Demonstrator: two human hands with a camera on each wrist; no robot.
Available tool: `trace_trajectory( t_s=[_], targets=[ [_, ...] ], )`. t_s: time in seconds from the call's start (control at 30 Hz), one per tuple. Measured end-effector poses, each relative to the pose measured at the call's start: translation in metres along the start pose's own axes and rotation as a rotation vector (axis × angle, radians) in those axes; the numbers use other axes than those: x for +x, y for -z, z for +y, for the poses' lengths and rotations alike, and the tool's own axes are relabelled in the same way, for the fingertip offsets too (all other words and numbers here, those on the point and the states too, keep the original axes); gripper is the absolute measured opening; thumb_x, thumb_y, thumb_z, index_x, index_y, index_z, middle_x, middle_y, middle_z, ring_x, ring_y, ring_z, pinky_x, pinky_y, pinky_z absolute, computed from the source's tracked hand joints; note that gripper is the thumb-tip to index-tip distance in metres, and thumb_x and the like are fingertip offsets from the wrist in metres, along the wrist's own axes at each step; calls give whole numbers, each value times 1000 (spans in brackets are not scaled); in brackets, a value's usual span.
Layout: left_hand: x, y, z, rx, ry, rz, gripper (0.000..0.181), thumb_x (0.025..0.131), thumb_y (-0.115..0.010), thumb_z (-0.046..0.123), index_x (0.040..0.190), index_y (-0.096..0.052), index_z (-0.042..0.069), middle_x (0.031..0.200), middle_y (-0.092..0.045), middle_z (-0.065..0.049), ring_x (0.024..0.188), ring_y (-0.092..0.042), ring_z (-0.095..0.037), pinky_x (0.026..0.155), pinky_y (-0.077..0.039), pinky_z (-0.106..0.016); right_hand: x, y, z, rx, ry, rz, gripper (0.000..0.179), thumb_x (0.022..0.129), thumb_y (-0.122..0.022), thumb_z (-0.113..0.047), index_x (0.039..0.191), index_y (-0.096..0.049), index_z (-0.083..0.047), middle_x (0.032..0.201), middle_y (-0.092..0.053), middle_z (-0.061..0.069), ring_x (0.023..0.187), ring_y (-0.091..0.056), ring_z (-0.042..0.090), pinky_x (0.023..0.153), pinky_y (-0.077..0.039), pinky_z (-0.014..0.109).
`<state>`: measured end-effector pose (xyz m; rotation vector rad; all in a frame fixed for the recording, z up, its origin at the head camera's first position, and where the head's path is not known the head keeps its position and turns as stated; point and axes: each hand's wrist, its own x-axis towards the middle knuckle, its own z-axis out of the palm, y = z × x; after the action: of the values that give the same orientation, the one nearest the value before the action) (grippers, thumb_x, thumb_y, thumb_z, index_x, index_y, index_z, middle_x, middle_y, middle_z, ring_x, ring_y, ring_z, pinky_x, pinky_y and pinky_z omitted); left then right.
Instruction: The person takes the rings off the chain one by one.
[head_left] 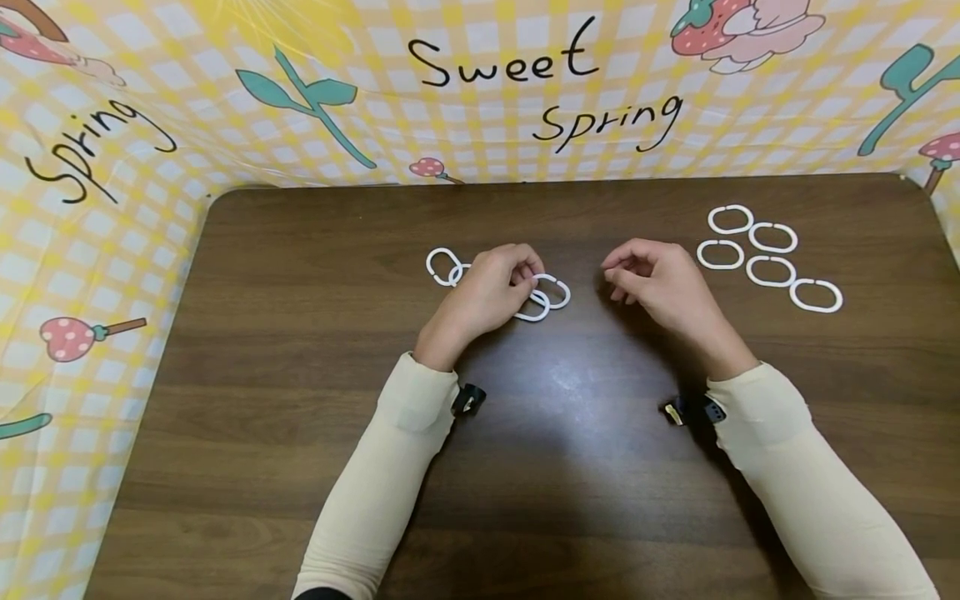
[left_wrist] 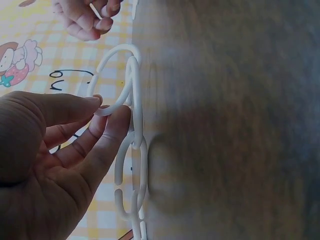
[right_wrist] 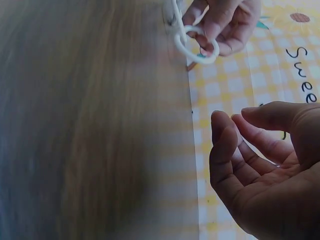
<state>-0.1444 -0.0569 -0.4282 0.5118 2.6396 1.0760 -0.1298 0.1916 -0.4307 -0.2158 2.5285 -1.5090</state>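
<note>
My left hand (head_left: 487, 287) pinches a white oval plastic link (head_left: 567, 293) between thumb and fingertips. This link is joined to a short chain of similar links. Part of the chain is hidden under the hand, and its far-end link (head_left: 429, 265) shows to the left. In the left wrist view, the pinched link (left_wrist: 122, 47) stands tilted up, with another chain link (left_wrist: 144, 170) below it. My right hand (head_left: 667, 279) hovers just right of the chain. Its fingers are loosely bent and hold nothing, as the right wrist view also shows.
Several loose white links (head_left: 817, 310) lie on the brown wooden table (head_left: 300, 467), to the right of my right hand. A yellow checked cloth (head_left: 480, 117) with printed words and drawings rises along the table's back and left edges.
</note>
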Motion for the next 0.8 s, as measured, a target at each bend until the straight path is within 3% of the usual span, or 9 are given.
trace_trajectory(
  t_s=[0.8],
  targets=[
    [-1, 3, 0, -11, 14, 11, 11, 101, -61, 4, 107, -70, 4, 96, -66, -6, 88, -62, -18, 79, -50, -28, 7, -37, -9, 142, -61, -117, 13, 98, -66, 0, 108, -69, 8, 91, -72, 23, 69, -70, 11, 66, -59, 24]
  ],
)
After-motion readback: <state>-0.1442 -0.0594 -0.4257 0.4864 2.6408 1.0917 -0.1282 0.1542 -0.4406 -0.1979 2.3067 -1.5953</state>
